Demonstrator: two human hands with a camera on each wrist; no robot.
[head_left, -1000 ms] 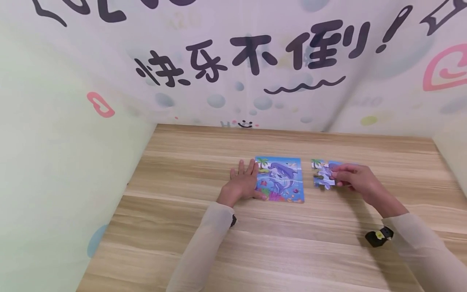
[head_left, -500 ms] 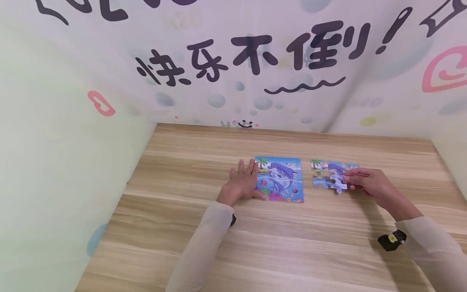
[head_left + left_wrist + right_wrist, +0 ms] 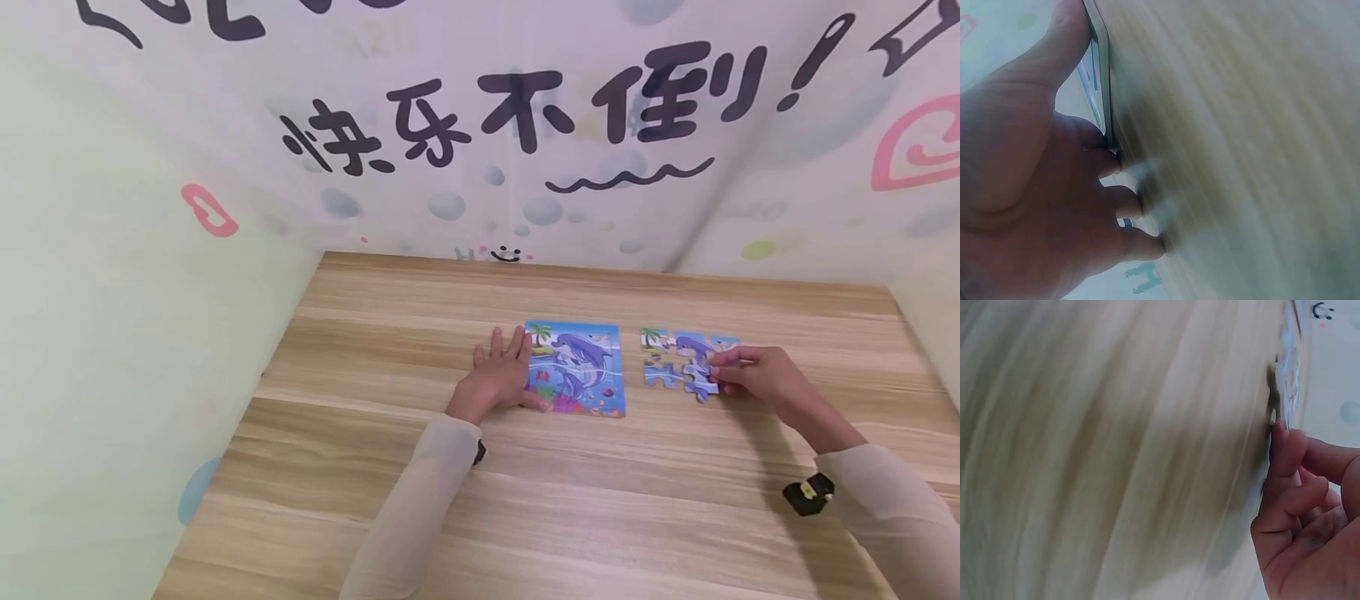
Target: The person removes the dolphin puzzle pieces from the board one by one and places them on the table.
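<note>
My left hand [image 3: 493, 379] lies with its fingers spread at the left edge of a square dolphin picture board [image 3: 577, 369]. In the left wrist view, its fingertips [image 3: 1150, 244] touch the table and the thumb lies along the board's thin edge [image 3: 1102, 56]. To the board's right, my right hand [image 3: 765, 379] pinches a jigsaw piece [image 3: 701, 382] between thumb and fingers. Around it lie loose jigsaw pieces: one with a palm tree [image 3: 654, 338], a blue one [image 3: 660, 376], and one with a dolphin's head [image 3: 688, 343]. The right hand partly hides another piece [image 3: 723, 342].
A wood-grain table [image 3: 570, 500] lies under everything. Behind it hangs a white printed cloth [image 3: 450, 200] with black lettering, and a pale wall [image 3: 112, 333] stands at the left. Dark wrist devices [image 3: 808, 493] sit at both cuffs.
The right hand has moved right with the jigsaw piece, from over the left-hand pieces to beneath the dolphin's-head piece, and lowered it slightly. The left hand has stayed in place.
</note>
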